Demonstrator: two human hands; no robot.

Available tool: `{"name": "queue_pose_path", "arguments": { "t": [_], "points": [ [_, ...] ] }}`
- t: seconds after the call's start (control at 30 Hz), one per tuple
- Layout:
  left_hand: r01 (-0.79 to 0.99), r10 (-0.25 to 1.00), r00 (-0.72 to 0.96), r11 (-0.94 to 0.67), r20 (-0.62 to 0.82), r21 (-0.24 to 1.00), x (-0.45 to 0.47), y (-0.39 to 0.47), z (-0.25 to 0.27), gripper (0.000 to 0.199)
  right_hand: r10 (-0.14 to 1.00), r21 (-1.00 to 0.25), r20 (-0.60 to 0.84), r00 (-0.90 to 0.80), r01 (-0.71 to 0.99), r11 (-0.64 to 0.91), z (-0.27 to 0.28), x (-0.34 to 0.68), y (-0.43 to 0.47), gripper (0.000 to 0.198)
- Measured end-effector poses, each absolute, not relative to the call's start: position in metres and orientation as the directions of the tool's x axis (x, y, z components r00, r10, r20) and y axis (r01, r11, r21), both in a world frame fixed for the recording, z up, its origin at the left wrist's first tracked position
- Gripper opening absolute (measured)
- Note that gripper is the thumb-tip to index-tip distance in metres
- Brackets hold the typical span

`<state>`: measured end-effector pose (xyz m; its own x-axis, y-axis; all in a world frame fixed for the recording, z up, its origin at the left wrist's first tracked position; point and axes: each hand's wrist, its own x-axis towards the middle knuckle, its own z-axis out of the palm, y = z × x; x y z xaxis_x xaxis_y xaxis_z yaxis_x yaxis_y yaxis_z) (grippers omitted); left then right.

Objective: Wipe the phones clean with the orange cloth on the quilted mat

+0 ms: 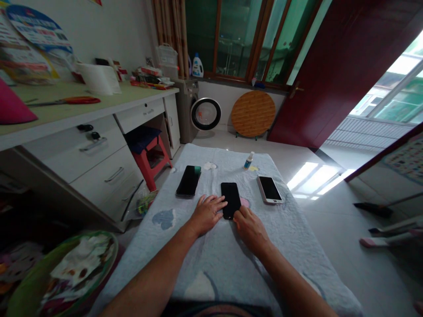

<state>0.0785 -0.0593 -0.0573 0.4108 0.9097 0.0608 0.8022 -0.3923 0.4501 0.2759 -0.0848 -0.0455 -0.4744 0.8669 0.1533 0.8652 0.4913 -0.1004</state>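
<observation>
A black smartphone (231, 199) lies flat, screen up, in the middle of the cloth-covered table. My left hand (207, 213) rests beside it, fingers stretched out and apart, their tips on its left edge. At the lower right corner of the phone, my right hand (248, 225) has its fingers curled and pinched against the edge; the fingertips are partly hidden. To the left lies a second dark smartphone (188, 181). A white-framed smartphone (270, 189) lies to the right. Behind them a small spray bottle (248, 161) with a blue label stands upright.
A light blue cloth (211, 246) covers the table. On the left stands a desk (99, 145) with drawers, a paper roll (99, 79) and orange-handled scissors (82, 100) on it. Below, a green bin (114, 251) holds used tissues. A red stool (150, 160) is under the desk.
</observation>
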Motion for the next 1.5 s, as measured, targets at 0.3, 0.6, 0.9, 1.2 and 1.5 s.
{"name": "queue_pose_path", "arguments": {
  "t": [0.3, 0.6, 0.9, 1.2, 1.5],
  "points": [
    [0.780, 0.893, 0.446, -0.421, 0.060, 0.463, 0.076, -0.065, -0.052, 0.058, 0.814, -0.105, 0.191, -0.549, 0.813, 0.573, -0.052, 0.257, -0.082, 0.013],
    [0.781, 0.896, 0.437, -0.423, 0.082, 0.460, 0.077, -0.063, -0.055, 0.053, 0.825, -0.248, 0.246, -0.509, 0.789, 0.561, -0.041, 0.272, -0.089, 0.014],
    [0.776, 0.890, 0.450, -0.427, 0.067, 0.464, 0.077, -0.063, -0.058, 0.055, 0.864, -0.150, 0.201, -0.462, 0.857, 0.493, -0.045, 0.300, -0.085, 0.014],
    [0.774, 0.890, 0.451, -0.430, 0.072, 0.465, 0.077, -0.061, -0.058, 0.051, 0.850, -0.094, 0.180, -0.495, 0.852, 0.515, -0.049, 0.279, -0.084, 0.015],
    [0.779, 0.893, 0.448, -0.418, 0.051, 0.467, 0.078, -0.061, -0.056, 0.049, 0.817, -0.089, 0.175, -0.550, 0.817, 0.569, -0.049, 0.248, -0.084, 0.012]
  ]
}}
